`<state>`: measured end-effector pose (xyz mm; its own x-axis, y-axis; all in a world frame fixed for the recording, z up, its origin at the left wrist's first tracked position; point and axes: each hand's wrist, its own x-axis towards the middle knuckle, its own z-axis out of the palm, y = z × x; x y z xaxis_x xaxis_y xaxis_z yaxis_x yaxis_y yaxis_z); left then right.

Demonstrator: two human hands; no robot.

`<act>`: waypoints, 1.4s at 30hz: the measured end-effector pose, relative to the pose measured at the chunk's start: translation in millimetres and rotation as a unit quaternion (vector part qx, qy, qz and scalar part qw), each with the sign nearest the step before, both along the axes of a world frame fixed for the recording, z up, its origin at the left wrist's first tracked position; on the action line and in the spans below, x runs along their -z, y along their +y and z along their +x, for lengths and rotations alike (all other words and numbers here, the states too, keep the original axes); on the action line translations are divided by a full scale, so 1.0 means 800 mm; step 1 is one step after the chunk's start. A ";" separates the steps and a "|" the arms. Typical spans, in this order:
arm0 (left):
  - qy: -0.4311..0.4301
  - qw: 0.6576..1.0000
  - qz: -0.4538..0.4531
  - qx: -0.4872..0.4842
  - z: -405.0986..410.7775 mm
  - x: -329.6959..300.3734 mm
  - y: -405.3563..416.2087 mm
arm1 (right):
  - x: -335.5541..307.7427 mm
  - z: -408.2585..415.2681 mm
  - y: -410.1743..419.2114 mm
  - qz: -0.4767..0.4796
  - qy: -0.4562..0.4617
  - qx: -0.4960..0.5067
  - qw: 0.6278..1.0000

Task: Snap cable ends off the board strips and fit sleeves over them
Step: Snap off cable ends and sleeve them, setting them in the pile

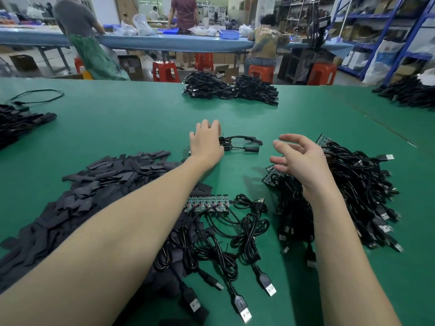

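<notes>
The left hand [206,144] lies palm down on the green table mat [131,128], its fingers curving over the coiled end of two sleeved cables [240,144]; whether they actually pinch the coil cannot be told, since the hand hides it. Those two cables run out to the right of the hand, long axes roughly side to side, each ending in a short, thick black sleeved tip that points right. The left forearm reaches diagonally from the lower left, crossing above the sleeve pile.

The right hand [300,158] hovers with fingers spread wide and loosely bent, holding nothing, palm turned left, above the near-left edge of a heap of cabled board strips [348,184]. In the heap, thin glossy black cords tangle over green circuit strips, and silver USB plugs mostly point outward to the right and toward the viewer.

Between the forearms lies one board strip [208,203], a flat green row of small boards with its long axis left to right; its cables [233,234] trail toward the viewer in loose loops, with the USB plugs [268,284] pointing to the near edge.

To the left spreads a wide pile of sleeves [94,184], flat matte black rectangles lying at all angles. Further black cable bundles [228,89] rest at the far edge of the mat
</notes>
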<state>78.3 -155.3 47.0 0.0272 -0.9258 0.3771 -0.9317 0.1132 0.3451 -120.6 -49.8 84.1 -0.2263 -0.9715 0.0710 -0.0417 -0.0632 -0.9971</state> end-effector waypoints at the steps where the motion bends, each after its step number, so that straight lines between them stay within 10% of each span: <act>1: 0.031 0.999 -0.008 0.017 -0.001 -0.004 0.008 | 0.000 0.001 0.000 0.003 0.011 -0.006 1.000; 8: 0.423 0.887 0.040 0.184 0.011 -0.022 0.113 | 0.000 0.017 0.005 -0.007 0.160 -0.060 0.985; 14: 0.437 0.887 0.030 0.148 0.017 -0.010 0.149 | -0.009 0.052 0.014 -0.065 0.378 -0.075 0.921; 20: 0.381 0.915 0.039 0.126 0.032 0.008 0.149 | 0.007 0.080 0.018 0.095 0.539 -0.237 0.803; 25: 0.378 0.913 0.063 0.140 0.037 0.012 0.146 | 0.010 0.071 0.017 0.110 0.472 -0.257 0.836; 30: 0.351 0.899 0.152 0.214 0.048 0.005 0.148 | 0.001 0.049 0.021 0.115 0.218 -0.309 0.919; 42: 0.549 0.766 0.248 0.221 0.052 -0.004 0.163 | 0.005 0.039 0.018 0.130 0.017 -0.348 0.928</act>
<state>120.2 -25.3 50.5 -0.2826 -0.9579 -0.0505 0.0442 -0.0656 0.9969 -89.4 -35.3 80.4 0.4600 -0.8672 -0.1906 -0.1133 0.1556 -0.9813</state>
